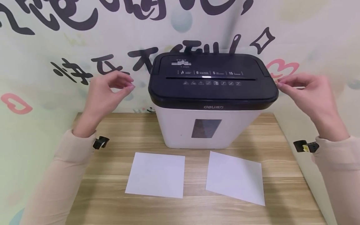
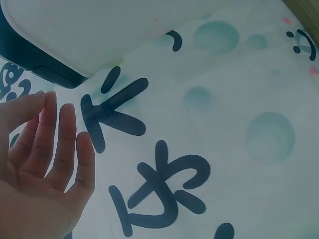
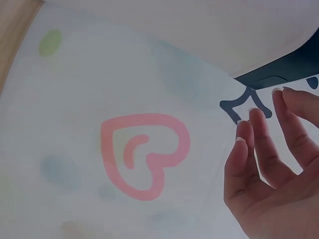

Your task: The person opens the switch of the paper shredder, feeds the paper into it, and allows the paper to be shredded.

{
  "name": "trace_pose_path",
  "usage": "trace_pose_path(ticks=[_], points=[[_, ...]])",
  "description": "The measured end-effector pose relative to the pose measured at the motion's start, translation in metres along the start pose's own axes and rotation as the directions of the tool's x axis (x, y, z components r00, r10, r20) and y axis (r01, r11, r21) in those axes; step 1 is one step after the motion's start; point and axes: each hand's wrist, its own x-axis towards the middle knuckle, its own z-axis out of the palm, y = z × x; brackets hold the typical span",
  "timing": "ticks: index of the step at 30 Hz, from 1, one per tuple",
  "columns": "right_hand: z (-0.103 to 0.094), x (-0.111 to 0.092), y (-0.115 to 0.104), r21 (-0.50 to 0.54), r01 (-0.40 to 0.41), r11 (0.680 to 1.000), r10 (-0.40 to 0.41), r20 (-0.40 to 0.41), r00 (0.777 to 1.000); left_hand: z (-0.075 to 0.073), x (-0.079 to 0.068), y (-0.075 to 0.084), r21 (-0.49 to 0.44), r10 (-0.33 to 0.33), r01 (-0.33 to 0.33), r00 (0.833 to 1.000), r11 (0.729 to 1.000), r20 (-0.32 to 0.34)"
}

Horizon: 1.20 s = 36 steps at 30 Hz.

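Observation:
A paper shredder (image 1: 213, 93) with a black top and white bin stands upright at the back of the table. To its left, my left hand (image 1: 105, 90) hangs in the air with fingers loosely bent and nothing in them; the left wrist view shows the same hand (image 2: 50, 164) below the shredder's dark rim. My right hand (image 1: 312, 97) is at the shredder's right side, thumb and index fingertips close together right at the black edge. Nothing shows between those fingers in the right wrist view, where the hand (image 3: 274, 169) has its other fingers relaxed.
Two white sheets of paper lie on the wooden table (image 1: 112, 212) in front of the shredder, a left sheet (image 1: 156, 175) and a right sheet (image 1: 236, 178). Behind the shredder hangs a printed backdrop (image 1: 135, 34) with dark lettering. Both wrists wear small black cameras.

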Motion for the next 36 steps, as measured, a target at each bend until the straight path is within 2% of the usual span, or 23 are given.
trace_pose_path(ticks=[6, 15, 21, 29, 36], points=[[0.001, -0.009, 0.014, -0.115, -0.032, 0.993, 0.034, 0.014, 0.999, 0.002, -0.013, -0.011, 0.009, -0.064, 0.064, 0.998, 0.998, 0.022], [0.017, -0.027, 0.05, -0.275, -0.045, 0.96, 0.083, 0.128, 0.988, 0.008, -0.043, -0.039, -0.002, -0.137, 0.138, 0.985, 0.99, 0.1], [0.033, -0.045, 0.073, -0.282, 0.005, 0.96, 0.065, 0.241, 0.968, 0.012, -0.064, -0.057, 0.011, -0.179, 0.18, 0.972, 0.984, 0.151], [0.052, -0.065, 0.09, -0.3, 0.041, 0.953, 0.053, 0.297, 0.953, 0.019, -0.087, -0.072, 0.075, -0.199, 0.187, 0.953, 0.98, 0.227], [0.074, -0.081, 0.1, -0.271, 0.06, 0.961, 0.04, 0.349, 0.936, 0.03, -0.109, -0.084, 0.001, -0.181, 0.189, 0.938, 0.982, 0.297]])
